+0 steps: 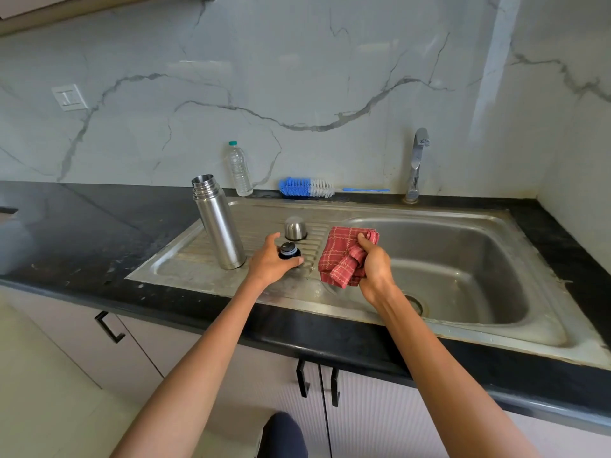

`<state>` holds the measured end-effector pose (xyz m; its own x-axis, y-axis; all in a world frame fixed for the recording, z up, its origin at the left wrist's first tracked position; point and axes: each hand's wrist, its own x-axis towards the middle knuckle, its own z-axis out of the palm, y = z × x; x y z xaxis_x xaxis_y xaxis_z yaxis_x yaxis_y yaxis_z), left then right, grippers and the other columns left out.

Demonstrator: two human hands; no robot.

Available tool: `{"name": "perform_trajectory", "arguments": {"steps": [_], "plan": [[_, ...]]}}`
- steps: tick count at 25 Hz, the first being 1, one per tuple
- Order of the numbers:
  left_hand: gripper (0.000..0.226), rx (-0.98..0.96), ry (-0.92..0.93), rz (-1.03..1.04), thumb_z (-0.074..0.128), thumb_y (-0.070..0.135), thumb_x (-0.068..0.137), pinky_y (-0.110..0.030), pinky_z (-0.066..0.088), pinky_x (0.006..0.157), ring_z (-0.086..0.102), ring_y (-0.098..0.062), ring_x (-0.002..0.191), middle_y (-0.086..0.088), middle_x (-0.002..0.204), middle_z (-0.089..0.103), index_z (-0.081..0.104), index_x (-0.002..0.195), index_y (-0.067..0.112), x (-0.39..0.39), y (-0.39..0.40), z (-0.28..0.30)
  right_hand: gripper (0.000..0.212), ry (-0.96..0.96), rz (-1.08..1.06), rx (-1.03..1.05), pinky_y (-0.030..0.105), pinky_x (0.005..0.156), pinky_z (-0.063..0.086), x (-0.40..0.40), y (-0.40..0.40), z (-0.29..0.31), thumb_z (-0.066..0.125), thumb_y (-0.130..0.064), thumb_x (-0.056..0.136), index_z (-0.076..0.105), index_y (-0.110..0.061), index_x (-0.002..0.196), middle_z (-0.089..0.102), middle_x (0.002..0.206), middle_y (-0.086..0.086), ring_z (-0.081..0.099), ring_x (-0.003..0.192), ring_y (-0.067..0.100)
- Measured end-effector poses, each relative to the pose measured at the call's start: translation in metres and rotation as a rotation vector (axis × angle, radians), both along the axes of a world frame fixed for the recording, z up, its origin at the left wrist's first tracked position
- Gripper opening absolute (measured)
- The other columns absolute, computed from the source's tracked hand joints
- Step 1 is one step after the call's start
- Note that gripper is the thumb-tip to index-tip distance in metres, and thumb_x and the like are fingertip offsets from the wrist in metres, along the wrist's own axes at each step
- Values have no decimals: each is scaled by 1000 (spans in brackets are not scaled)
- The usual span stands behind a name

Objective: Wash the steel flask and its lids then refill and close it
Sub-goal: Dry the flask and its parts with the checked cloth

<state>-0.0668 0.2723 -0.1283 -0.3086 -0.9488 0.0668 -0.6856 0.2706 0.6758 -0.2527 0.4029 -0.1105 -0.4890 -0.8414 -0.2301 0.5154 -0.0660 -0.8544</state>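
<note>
The steel flask (pixel 218 224) stands upright and uncapped on the left side of the sink's drainboard (pixel 185 259). Its steel cup lid (pixel 295 228) sits upside down on the ribbed board to the right. Just in front of that, the dark inner stopper (pixel 288 250) rests on the board, and my left hand (pixel 271 261) curls its thumb and fingers round it. My right hand (pixel 375 262) grips a bunched red checked cloth (pixel 344 256) above the edge between drainboard and basin.
A clear plastic water bottle (pixel 239 170) with a green cap stands at the back wall. A blue and white bottle brush (pixel 310 187) lies beside it. The tap (pixel 416 163) rises behind the steel basin (pixel 463 259). Black countertop (pixel 82 226) extends left.
</note>
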Motion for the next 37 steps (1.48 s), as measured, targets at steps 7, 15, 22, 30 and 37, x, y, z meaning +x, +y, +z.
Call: {"name": "perform_trajectory", "arguments": {"steps": [7,15,22,30,37], "plan": [[68,46,244,45,73,42,93,-32,46,96,59,-23,122,-9,136,61,43,149,17,-17,-52,18,28,31,-38,-13,51,92,56,-8,-10,-8,51,-35,105,63,-16,122,78,104,9,73,100,30],[89,56,-221,-5,80,74,66,-51,39,113,47,-38,138,-11,147,56,59,139,26,-35,-132,-5,22,75,-50,14,44,83,57,-12,-20,-12,49,-38,106,64,-22,107,77,98,5,74,91,25],[112,88,-108,-54,76,88,45,-50,43,110,54,-31,128,-4,136,64,57,139,31,-38,-159,-22,24,88,-68,44,44,83,57,-13,-21,-13,49,-38,106,64,-19,110,77,96,6,73,91,26],[65,90,192,-41,85,54,72,-38,52,89,62,-22,105,1,109,63,52,116,20,-47,-120,18,23,-48,-150,17,44,81,57,-18,-17,-12,51,-36,106,59,-20,121,75,104,9,72,97,28],[52,494,657,-241,71,56,89,-45,57,97,73,-32,106,-16,116,68,56,124,20,-74,-9,93,32,-132,-276,-129,40,77,56,-23,3,-2,56,-28,104,59,-12,132,73,110,9,71,100,26]]}}
